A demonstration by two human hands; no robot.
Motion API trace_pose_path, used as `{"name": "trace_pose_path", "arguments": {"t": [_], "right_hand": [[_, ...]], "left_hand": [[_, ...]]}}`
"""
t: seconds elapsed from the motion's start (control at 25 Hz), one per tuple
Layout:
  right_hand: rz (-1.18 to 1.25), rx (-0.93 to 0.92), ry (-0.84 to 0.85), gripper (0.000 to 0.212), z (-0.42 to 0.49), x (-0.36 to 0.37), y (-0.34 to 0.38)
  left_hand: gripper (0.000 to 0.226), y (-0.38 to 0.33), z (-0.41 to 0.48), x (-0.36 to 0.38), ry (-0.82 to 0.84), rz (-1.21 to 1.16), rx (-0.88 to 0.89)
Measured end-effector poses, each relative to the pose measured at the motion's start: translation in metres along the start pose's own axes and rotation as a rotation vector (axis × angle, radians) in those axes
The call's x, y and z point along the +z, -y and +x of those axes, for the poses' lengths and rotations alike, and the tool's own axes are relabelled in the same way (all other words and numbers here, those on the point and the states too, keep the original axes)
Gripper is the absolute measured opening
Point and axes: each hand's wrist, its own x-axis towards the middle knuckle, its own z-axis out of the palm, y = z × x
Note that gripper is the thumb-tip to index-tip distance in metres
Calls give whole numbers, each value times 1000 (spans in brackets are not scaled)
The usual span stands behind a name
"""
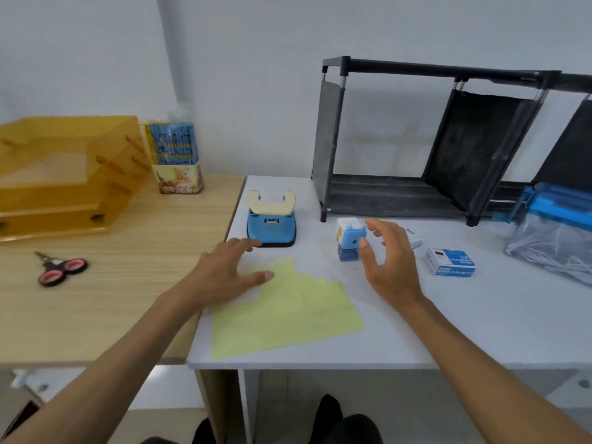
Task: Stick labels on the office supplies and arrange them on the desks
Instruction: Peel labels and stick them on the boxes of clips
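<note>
Standing beside right hand (389, 261), blue sharpener (350, 240), left hand (229, 274) at label sheet (298, 315)

Cropped by the right edge: black rack (448, 69) and clear-binned blue shredder (551, 238). Cropped by the left edge: orange document tray (64, 174). Partly hidden behind the right hand (390, 261): small white box (415, 239), lettering unreadable. Too blurred to read: print on the blue binder-clip box (450, 261) and on the blue packet (174, 144) in the bear-printed holder (181, 180).
</note>
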Motion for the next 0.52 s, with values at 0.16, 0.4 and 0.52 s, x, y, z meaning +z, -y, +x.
{"name": "trace_pose_path", "arguments": {"t": [0.16, 0.4, 0.52], "right_hand": [[-19, -135, -176, 31, -3, 5, 20], [67, -65, 447, 16, 4, 47, 88], [23, 37, 692, 15, 9, 65, 94]], "left_hand": [[84, 17, -16, 6, 25, -15, 30], [85, 18, -10, 18, 19, -2, 126], [90, 17, -9, 18, 24, -7, 136]]}}
